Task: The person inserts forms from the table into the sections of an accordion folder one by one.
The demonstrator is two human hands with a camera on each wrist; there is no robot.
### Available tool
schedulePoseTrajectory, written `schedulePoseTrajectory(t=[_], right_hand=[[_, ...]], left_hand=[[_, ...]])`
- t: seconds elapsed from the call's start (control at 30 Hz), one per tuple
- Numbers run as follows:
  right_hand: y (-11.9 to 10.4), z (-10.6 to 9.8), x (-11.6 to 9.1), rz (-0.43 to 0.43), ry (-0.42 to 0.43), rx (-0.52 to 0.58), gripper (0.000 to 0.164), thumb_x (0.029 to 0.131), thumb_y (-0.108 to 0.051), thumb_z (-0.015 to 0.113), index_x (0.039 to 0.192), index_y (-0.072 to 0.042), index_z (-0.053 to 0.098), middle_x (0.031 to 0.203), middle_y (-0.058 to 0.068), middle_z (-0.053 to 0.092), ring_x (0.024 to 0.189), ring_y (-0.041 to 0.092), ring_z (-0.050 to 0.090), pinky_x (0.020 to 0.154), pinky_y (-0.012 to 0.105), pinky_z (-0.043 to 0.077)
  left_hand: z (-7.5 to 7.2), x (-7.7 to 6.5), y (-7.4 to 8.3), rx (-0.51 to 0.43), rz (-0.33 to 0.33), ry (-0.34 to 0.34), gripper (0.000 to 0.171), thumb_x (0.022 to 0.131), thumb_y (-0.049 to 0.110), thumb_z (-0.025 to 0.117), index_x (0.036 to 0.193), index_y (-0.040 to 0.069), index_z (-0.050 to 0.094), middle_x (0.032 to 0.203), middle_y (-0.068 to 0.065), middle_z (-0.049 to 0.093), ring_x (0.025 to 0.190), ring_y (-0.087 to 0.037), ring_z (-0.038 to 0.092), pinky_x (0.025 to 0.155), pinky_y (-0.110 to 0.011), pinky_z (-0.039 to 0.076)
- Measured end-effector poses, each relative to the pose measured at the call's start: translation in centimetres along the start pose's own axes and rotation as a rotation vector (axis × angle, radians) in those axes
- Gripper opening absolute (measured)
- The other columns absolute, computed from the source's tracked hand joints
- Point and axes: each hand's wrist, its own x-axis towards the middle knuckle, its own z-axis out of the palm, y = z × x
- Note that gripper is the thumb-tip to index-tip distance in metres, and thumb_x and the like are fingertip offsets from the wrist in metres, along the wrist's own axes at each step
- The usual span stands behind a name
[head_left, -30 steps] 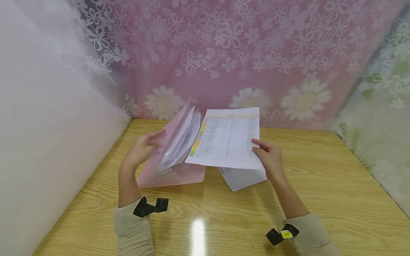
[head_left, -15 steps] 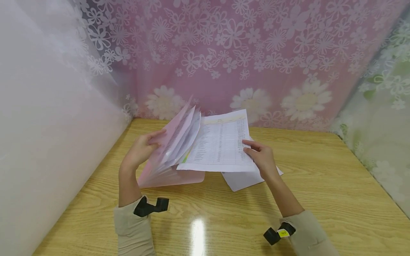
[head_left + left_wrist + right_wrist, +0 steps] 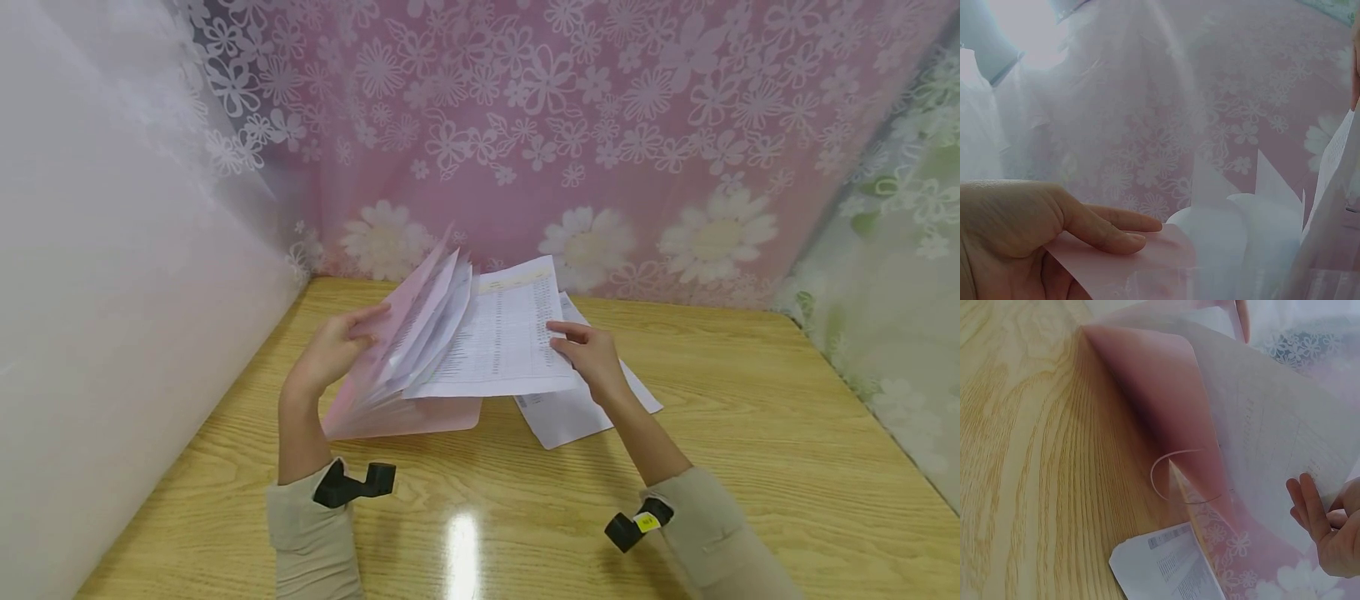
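Observation:
A pink expanding file folder (image 3: 405, 421) stands fanned open on the left of the table, with several white papers showing between its dividers. My left hand (image 3: 330, 350) pinches the folder's left cover between thumb and fingers, which the left wrist view shows up close. In my right hand (image 3: 592, 354) is a printed sheet (image 3: 502, 333) with a table of rows, pinched at its right edge. The sheet's left part goes in behind the folder's inner leaves. Below the right hand lies another white paper (image 3: 566, 421) on the table, partly covered by the held sheet and the forearm.
The wooden table (image 3: 750, 417) extends to the right and toward the front. A pink floral curtain (image 3: 525, 125) hangs right behind its back edge. A white wall-like sheet (image 3: 135, 250) borders the left side, and a green floral curtain (image 3: 892, 275) the right.
My right hand has moved left with the printed sheet, and the sheet's coloured left edge has gone out of sight inside the folder. The left hand has stayed in place.

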Motion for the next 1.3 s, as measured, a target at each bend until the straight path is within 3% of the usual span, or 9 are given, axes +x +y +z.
schedulePoseTrajectory(t=[0.43, 0.63, 0.7, 1.07, 1.3], right_hand=[[-0.6, 2.7, 0.4, -0.038, -0.045, 0.011, 0.031, 0.088, -0.008, 0.059, 0.118, -0.002, 0.062, 0.118, 0.014, 0.058, 0.072, 0.013, 0.056, 0.058, 0.019, 0.044], [-0.5, 3.8, 0.6, -0.051, -0.077, 0.039, 0.03, 0.09, -0.009, 0.058, 0.118, -0.001, 0.061, 0.114, 0.015, 0.06, 0.074, 0.014, 0.059, 0.06, 0.023, 0.048], [-0.5, 4.2, 0.7, -0.047, -0.096, 0.057, 0.031, 0.09, -0.009, 0.056, 0.119, 0.0, 0.06, 0.114, 0.017, 0.06, 0.08, 0.017, 0.062, 0.064, 0.027, 0.051], [-0.3, 5.6, 0.9, -0.033, -0.259, 0.045, 0.036, 0.09, -0.013, 0.056, 0.124, -0.003, 0.057, 0.106, 0.016, 0.062, 0.077, 0.022, 0.064, 0.068, 0.035, 0.051], [0.0, 6.4, 1.1, -0.013, -0.332, 0.069, 0.038, 0.089, -0.011, 0.057, 0.126, -0.003, 0.056, 0.1, 0.014, 0.06, 0.067, 0.019, 0.062, 0.068, 0.04, 0.051]], left_hand=[[0.1, 0.1, 0.1, 0.003, 0.018, 0.003, 0.047, 0.089, -0.005, 0.046, 0.135, 0.002, 0.046, 0.138, -0.011, 0.041, 0.129, -0.023, 0.03, 0.088, -0.038, 0.035], [0.0, 0.0, 0.4, -0.015, 0.016, -0.003, 0.046, 0.089, -0.006, 0.046, 0.135, 0.002, 0.045, 0.138, -0.012, 0.041, 0.13, -0.024, 0.028, 0.091, -0.041, 0.034], [0.0, 0.0, 0.3, -0.014, 0.014, -0.003, 0.046, 0.089, -0.006, 0.046, 0.135, 0.002, 0.045, 0.139, -0.011, 0.041, 0.13, -0.024, 0.028, 0.093, -0.041, 0.033], [0.0, 0.2, -0.1, 0.007, 0.008, 0.005, 0.047, 0.089, -0.006, 0.045, 0.135, 0.002, 0.045, 0.138, -0.01, 0.041, 0.13, -0.023, 0.027, 0.089, -0.039, 0.034], [-0.1, 0.1, 0.0, 0.022, -0.005, 0.006, 0.047, 0.089, -0.005, 0.045, 0.135, 0.004, 0.045, 0.139, -0.008, 0.041, 0.13, -0.021, 0.027, 0.086, -0.037, 0.034]])
